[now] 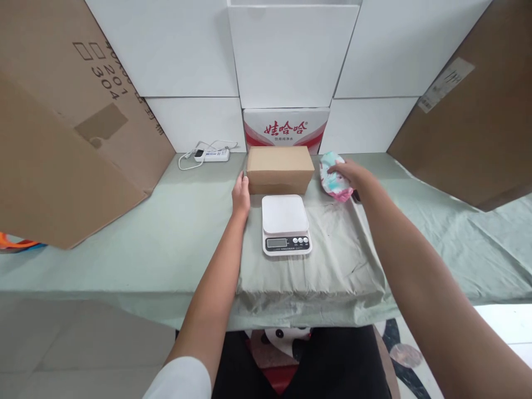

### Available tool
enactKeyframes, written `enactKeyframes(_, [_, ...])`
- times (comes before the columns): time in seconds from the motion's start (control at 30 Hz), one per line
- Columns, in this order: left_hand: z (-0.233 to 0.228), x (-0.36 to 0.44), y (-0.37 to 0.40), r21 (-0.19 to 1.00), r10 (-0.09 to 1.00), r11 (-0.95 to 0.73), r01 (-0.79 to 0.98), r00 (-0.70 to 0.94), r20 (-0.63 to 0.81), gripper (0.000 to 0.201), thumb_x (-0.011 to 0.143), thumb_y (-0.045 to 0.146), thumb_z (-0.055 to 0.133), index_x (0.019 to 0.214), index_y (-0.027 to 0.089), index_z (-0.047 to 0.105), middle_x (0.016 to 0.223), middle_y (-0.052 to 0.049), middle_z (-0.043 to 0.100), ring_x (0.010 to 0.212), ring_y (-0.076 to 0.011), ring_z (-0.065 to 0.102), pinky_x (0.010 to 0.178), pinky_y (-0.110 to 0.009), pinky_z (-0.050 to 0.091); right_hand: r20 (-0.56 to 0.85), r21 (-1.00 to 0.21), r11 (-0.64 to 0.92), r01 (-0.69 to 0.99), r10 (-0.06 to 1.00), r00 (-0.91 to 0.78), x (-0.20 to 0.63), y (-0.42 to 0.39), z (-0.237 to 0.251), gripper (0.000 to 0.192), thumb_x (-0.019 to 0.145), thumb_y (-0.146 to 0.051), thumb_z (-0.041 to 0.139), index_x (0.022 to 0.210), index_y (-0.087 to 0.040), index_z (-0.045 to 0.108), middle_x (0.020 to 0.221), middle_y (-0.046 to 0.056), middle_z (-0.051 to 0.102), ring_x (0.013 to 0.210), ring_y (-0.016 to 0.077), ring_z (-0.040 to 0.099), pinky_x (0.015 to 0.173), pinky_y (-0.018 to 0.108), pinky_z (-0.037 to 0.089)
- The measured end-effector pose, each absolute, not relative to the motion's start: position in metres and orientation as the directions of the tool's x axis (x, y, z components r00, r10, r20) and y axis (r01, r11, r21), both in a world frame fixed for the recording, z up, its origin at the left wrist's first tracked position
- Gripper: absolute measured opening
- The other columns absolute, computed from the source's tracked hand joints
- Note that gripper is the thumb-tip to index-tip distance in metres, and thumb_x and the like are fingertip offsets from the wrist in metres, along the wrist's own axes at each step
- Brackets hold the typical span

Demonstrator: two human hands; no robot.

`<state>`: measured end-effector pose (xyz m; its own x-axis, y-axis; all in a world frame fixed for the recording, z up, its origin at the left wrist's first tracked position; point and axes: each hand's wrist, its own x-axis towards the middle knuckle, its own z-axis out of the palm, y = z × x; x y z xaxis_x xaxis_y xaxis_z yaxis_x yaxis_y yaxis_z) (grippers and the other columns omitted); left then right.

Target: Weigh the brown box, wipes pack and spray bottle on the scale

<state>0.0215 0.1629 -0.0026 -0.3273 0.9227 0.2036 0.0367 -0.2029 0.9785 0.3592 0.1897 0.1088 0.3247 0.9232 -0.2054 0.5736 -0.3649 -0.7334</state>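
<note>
A closed brown cardboard box (280, 168) sits at the back of a raised, cloth-covered pad. My left hand (241, 195) rests flat against the box's left end. In front of the box lies a white kitchen scale (285, 223) with a dark display and three buttons; nothing is on its platform. To the right of the box, my right hand (348, 173) lies on a small pouch (332, 176) patterned in white, teal and pink, fingers curled over its top. Whether the pouch is lifted off the cloth I cannot tell.
A pale green cloth (145, 238) covers the table. A white power strip (211, 154) with its cord lies at the back left. Large brown cardboard sheets (62, 138) lean in at both sides; the right one (477, 122) overhangs the table. White boxes and a red-printed carton (286, 128) form the back wall.
</note>
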Motion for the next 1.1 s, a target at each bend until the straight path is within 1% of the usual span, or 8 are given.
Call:
enactKeyframes(0.07, [-0.002,0.023,0.162,0.976,0.926,-0.217,0.026,-0.310,0.215,0.055,0.103,0.048,0.049,0.150,0.021,0.059,0.164,-0.010,0.056,0.155,-0.0258,0.049,0.129,-0.040,0.037,-0.294,-0.863,-0.347,0.367,0.936,0.195,0.377,0.166,0.119,0.040,0.081,-0.030,0.068,0.119,-0.020,0.064,0.106,0.013,0.075,0.097,0.0297,0.074,0.082,0.045,0.064])
enactKeyframes(0.17, [-0.002,0.025,0.161,0.965,0.935,-0.255,0.053,-0.239,0.261,0.054,0.100,0.045,0.058,0.149,0.022,0.060,0.155,-0.010,0.064,0.148,-0.0268,0.056,0.124,-0.039,0.043,-0.204,-0.975,-0.206,0.078,0.978,0.036,0.388,0.121,0.140,0.040,0.077,-0.026,0.069,0.117,-0.026,0.064,0.100,0.008,0.074,0.088,0.0262,0.072,0.070,0.036,0.063])
enactKeyframes(0.33, [-0.007,0.027,0.164,0.944,0.925,-0.290,0.157,-0.208,0.319,0.055,0.091,0.032,0.069,0.145,0.020,0.062,0.144,-0.012,0.071,0.134,-0.0282,0.067,0.116,-0.042,0.051,-0.093,-0.992,-0.087,0.088,0.993,-0.073,0.358,0.082,0.178,0.051,0.069,-0.019,0.076,0.118,-0.028,0.066,0.094,0.004,0.072,0.070,0.0193,0.066,0.055,0.028,0.054])
enactKeyframes(0.5, [-0.013,0.025,0.170,0.939,0.912,-0.289,0.188,-0.244,0.329,0.057,0.090,0.030,0.070,0.146,0.022,0.062,0.143,-0.011,0.072,0.130,-0.0274,0.069,0.114,-0.041,0.053,-0.075,-0.974,-0.013,0.225,0.959,-0.273,0.311,0.099,0.187,0.081,0.068,-0.027,0.077,0.146,-0.032,0.056,0.119,0.004,0.073,0.094,0.0266,0.071,0.071,0.035,0.060])
enactKeyframes(0.67, [-0.016,0.023,0.172,0.942,0.916,-0.258,0.214,-0.257,0.309,0.064,0.088,0.033,0.072,0.149,0.019,0.059,0.142,-0.013,0.072,0.130,-0.0299,0.069,0.113,-0.043,0.054,0.023,-0.725,0.403,0.559,0.825,-0.565,0.277,0.117,0.165,0.089,0.073,-0.033,0.076,0.157,-0.033,0.048,0.151,0.007,0.058,0.131,0.0380,0.058,0.104,0.054,0.054])
enactKeyframes(0.77, [-0.016,0.023,0.171,0.947,0.919,-0.261,0.186,-0.253,0.303,0.063,0.088,0.036,0.073,0.147,0.021,0.061,0.141,-0.012,0.073,0.131,-0.0298,0.069,0.114,-0.043,0.052,-0.048,-0.495,0.636,0.592,0.660,-0.749,0.264,0.115,0.146,0.089,0.076,-0.033,0.075,0.161,-0.033,0.047,0.139,0.010,0.060,0.121,0.0354,0.060,0.104,0.053,0.053])
enactKeyframes(0.93, [-0.015,0.024,0.168,0.953,0.929,-0.273,0.133,-0.221,0.297,0.059,0.091,0.036,0.071,0.147,0.021,0.060,0.141,-0.012,0.073,0.132,-0.0288,0.068,0.116,-0.042,0.052,-0.080,-0.201,0.775,0.599,0.596,-0.799,0.256,0.098,0.130,0.087,0.083,-0.028,0.067,0.166,-0.032,0.041,0.118,0.011,0.053,0.100,0.0291,0.059,0.090,0.046,0.054])
enactKeyframes(1.1, [-0.014,0.024,0.169,0.962,0.942,-0.244,0.120,-0.206,0.264,0.059,0.092,0.036,0.071,0.148,0.023,0.060,0.141,-0.012,0.073,0.134,-0.0290,0.068,0.118,-0.044,0.050,-0.078,-0.131,0.815,0.565,0.560,-0.825,0.256,0.096,0.131,0.085,0.084,-0.025,0.067,0.165,-0.033,0.042,0.122,0.013,0.052,0.108,0.0312,0.055,0.096,0.048,0.050])
